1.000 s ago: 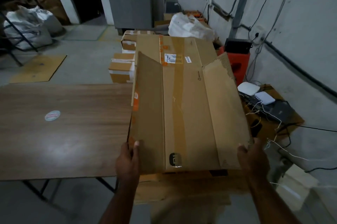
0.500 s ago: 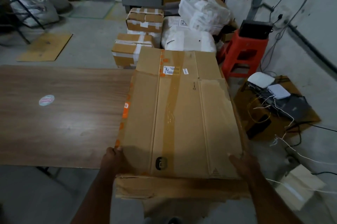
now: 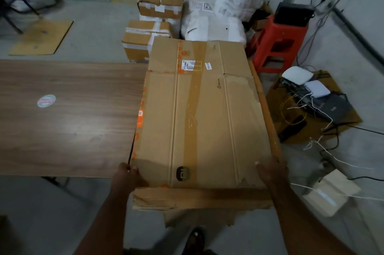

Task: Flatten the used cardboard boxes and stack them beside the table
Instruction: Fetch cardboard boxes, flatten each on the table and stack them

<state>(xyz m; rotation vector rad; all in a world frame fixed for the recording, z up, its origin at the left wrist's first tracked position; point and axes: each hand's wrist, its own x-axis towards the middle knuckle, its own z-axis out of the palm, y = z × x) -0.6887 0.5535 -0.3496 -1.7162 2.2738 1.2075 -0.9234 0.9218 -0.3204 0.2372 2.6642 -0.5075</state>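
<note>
Flattened cardboard box [image 3: 204, 117] lying flat on top of a stack of flattened cardboard [image 3: 199, 198], just beside the right end of the wooden surface [image 3: 68, 117], its left edge overlapping the edge of that surface. Brown tape running lengthwise down the top panel, a white shipping label [image 3: 191, 65] near the far end, orange marks along the left edge, a dark square logo near the near edge. Right flap torn ragged along its upper edge.

Left hand [image 3: 127, 178] gripping the near left corner of the box, fingers [image 3: 133, 169] curled over the edge. Right hand [image 3: 273, 173] at the near right corner, thumb lying on top of the panel, the other fingers wrapped round the right edge and out of sight below. Both forearms reaching in from the bottom of the view.

Round sticker [image 3: 46, 100] on the wooden surface, well apart from the box. Beyond the box, on the floor, taped cartons [image 3: 145, 40] stacked two high, with white sacks [image 3: 216, 24] beside them. Red plastic stool [image 3: 278, 45] to the right, a dark device on its seat. Further right, on a cardboard sheet on the floor, white routers [image 3: 299, 76] and a tangle of white and yellow cables. Loose cardboard sheet [image 3: 41, 36] lying flat on the floor at upper left. Small pale box [image 3: 332, 192] on the floor near the right forearm. Foot [image 3: 195, 240] visible at the bottom, under the stack's near edge.
</note>
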